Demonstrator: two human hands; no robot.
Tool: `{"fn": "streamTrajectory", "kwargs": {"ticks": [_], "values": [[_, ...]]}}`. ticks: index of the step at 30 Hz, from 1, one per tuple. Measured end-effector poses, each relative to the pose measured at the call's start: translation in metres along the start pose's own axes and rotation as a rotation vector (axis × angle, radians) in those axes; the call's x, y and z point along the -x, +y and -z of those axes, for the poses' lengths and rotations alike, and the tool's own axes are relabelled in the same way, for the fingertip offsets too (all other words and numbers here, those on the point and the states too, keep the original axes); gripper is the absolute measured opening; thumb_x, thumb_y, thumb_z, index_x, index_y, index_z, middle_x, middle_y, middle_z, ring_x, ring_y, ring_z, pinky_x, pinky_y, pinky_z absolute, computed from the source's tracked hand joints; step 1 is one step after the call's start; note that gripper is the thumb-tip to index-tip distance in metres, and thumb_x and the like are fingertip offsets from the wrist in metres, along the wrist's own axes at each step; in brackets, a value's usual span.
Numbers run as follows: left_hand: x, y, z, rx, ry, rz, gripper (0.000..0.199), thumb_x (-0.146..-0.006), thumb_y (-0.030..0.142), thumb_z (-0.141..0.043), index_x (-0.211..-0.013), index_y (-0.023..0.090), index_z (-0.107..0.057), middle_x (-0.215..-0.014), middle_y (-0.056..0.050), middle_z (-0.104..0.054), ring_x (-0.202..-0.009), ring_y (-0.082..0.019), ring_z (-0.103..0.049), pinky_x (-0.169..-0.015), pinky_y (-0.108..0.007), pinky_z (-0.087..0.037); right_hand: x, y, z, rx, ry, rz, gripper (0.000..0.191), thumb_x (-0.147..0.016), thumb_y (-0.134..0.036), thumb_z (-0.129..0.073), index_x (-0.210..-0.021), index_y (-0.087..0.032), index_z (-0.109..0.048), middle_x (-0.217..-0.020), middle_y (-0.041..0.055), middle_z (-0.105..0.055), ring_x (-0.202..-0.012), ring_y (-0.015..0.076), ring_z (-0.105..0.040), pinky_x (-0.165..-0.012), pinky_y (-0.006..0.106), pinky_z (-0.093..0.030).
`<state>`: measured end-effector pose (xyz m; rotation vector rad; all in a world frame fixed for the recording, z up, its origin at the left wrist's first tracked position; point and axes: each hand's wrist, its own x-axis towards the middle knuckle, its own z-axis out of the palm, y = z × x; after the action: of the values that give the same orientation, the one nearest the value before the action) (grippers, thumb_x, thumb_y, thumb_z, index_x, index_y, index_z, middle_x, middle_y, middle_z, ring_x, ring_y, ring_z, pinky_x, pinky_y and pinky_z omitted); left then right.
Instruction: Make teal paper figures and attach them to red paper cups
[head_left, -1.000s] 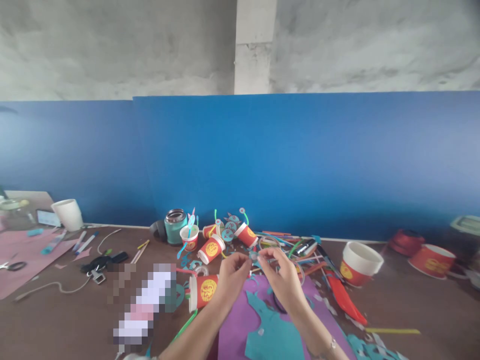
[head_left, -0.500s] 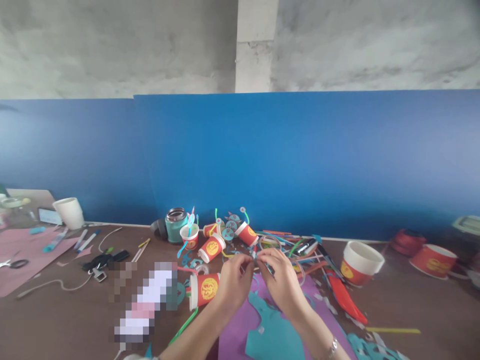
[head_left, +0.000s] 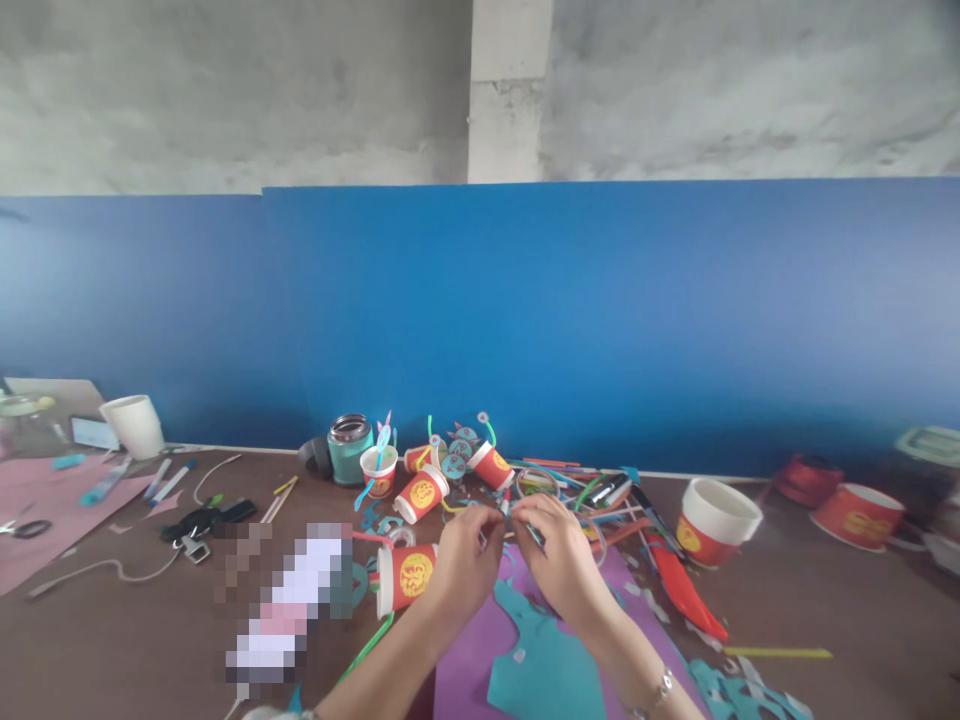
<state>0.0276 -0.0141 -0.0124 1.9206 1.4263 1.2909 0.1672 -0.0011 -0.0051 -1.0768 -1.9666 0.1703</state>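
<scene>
My left hand (head_left: 472, 555) and my right hand (head_left: 553, 550) are raised close together over the top of a purple sheet (head_left: 465, 665). The fingertips of both are pinched and nearly meet; whatever is between them is too small to name. Below them, cut teal paper (head_left: 547, 665) lies on the purple sheet. A red and white paper cup (head_left: 405, 580) lies on its side just left of my left hand. Beyond my hands are further paper cups (head_left: 421, 493) with straws and round teal paper pieces (head_left: 454, 466).
Straws and pens (head_left: 607, 490) are heaped behind my right hand. Stacked cups (head_left: 716, 522) and a red object (head_left: 686, 590) stand or lie to the right. A teal jar (head_left: 350, 450), keys (head_left: 196, 548), markers (head_left: 169, 480) and scissors (head_left: 26, 528) are to the left.
The view has shifted slightly. My hands stay close together, with only a small change at the fingertips.
</scene>
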Motion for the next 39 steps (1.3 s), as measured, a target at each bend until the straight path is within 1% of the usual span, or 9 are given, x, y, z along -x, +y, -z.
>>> {"fn": "streamTrajectory", "kwargs": {"ticks": [9, 16, 20, 23, 26, 29, 32, 35, 39], "values": [[0.001, 0.001, 0.001, 0.012, -0.025, -0.077, 0.016, -0.081, 0.014, -0.046, -0.073, 0.018, -0.059, -0.074, -0.003, -0.063, -0.072, -0.017, -0.058, -0.061, -0.024, -0.039, -0.001, -0.002, 0.001, -0.124, 0.046, -0.149, 0.015, -0.073, -0.013, -0.052, -0.066, -0.02, -0.064, -0.076, 0.0043, -0.066, -0.077, 0.0195, -0.061, -0.072, 0.028, -0.046], [0.001, 0.0, 0.002, -0.095, -0.03, -0.185, 0.017, -0.079, 0.008, -0.047, -0.071, 0.018, -0.057, -0.075, -0.004, -0.062, -0.077, -0.018, -0.056, -0.067, -0.026, -0.04, -0.001, 0.0, 0.002, -0.094, -0.007, -0.139, 0.015, -0.071, -0.012, -0.052, -0.063, -0.019, -0.063, -0.078, 0.0049, -0.066, -0.079, 0.0199, -0.06, -0.075, 0.03, -0.045], [0.001, 0.002, 0.004, -0.084, -0.05, -0.164, 0.015, -0.08, 0.009, -0.048, -0.072, 0.019, -0.056, -0.075, -0.003, -0.062, -0.077, -0.018, -0.057, -0.066, -0.026, -0.04, -0.002, 0.0, 0.004, -0.141, 0.023, -0.242, 0.014, -0.071, -0.017, -0.051, -0.066, -0.019, -0.064, -0.078, 0.0051, -0.068, -0.077, 0.0199, -0.062, -0.071, 0.028, -0.046], [0.001, 0.004, 0.006, -0.095, -0.038, -0.151, 0.015, -0.081, 0.01, -0.046, -0.073, 0.019, -0.055, -0.075, -0.003, -0.062, -0.077, -0.018, -0.057, -0.067, -0.025, -0.041, -0.003, 0.005, 0.006, -0.108, 0.033, -0.333, 0.017, -0.074, -0.024, -0.05, -0.066, -0.019, -0.064, -0.071, 0.0041, -0.067, -0.069, 0.0189, -0.062, -0.064, 0.026, -0.045], [0.001, 0.004, 0.006, -0.163, -0.012, -0.169, 0.015, -0.081, 0.011, -0.046, -0.072, 0.018, -0.055, -0.075, -0.004, -0.062, -0.078, -0.018, -0.057, -0.068, -0.027, -0.041, -0.002, 0.012, 0.007, 0.016, 0.048, -0.313, 0.024, -0.078, -0.029, -0.048, -0.059, -0.019, -0.06, -0.066, 0.0044, -0.064, -0.063, 0.0185, -0.059, -0.06, 0.026, -0.043], [0.001, 0.002, 0.005, -0.275, 0.006, -0.212, 0.014, -0.081, 0.01, -0.046, -0.072, 0.018, -0.055, -0.074, -0.004, -0.061, -0.077, -0.019, -0.056, -0.068, -0.029, -0.041, 0.0, 0.013, 0.005, 0.107, 0.102, -0.253, 0.016, -0.074, -0.027, -0.05, -0.066, -0.019, -0.061, -0.072, 0.0049, -0.064, -0.068, 0.0195, -0.058, -0.064, 0.028, -0.043], [0.002, -0.001, 0.001, -0.416, 0.019, -0.263, 0.015, -0.081, 0.01, -0.045, -0.073, 0.019, -0.054, -0.073, -0.004, -0.06, -0.076, -0.02, -0.055, -0.068, -0.031, -0.041, 0.0, 0.007, 0.002, 0.039, 0.049, -0.276, 0.018, -0.076, -0.031, -0.05, -0.067, -0.019, -0.061, -0.065, 0.0023, -0.062, -0.062, 0.0177, -0.056, -0.058, 0.025, -0.042], [0.004, -0.003, -0.001, -0.529, 0.033, -0.309, 0.016, -0.084, 0.012, -0.044, -0.073, 0.018, -0.053, -0.074, -0.005, -0.059, -0.076, -0.021, -0.054, -0.068, -0.033, -0.041, 0.0, 0.0, -0.002, -0.079, -0.017, -0.306, 0.039, -0.081, -0.044, -0.046, -0.052, -0.019, -0.054, -0.054, 0.0018, -0.057, -0.055, 0.0159, -0.053, -0.051, 0.023, -0.039], [0.007, -0.002, -0.002, -0.62, 0.016, -0.346, 0.016, -0.086, 0.014, -0.043, -0.074, 0.018, -0.053, -0.076, -0.006, -0.059, -0.077, -0.022, -0.053, -0.068, -0.034, -0.04, 0.001, -0.003, -0.004, -0.154, 0.023, -0.374, 0.041, -0.076, -0.052, -0.051, -0.052, -0.018, -0.055, -0.052, 0.0016, -0.058, -0.054, 0.0162, -0.053, -0.048, 0.022, -0.037]]}}
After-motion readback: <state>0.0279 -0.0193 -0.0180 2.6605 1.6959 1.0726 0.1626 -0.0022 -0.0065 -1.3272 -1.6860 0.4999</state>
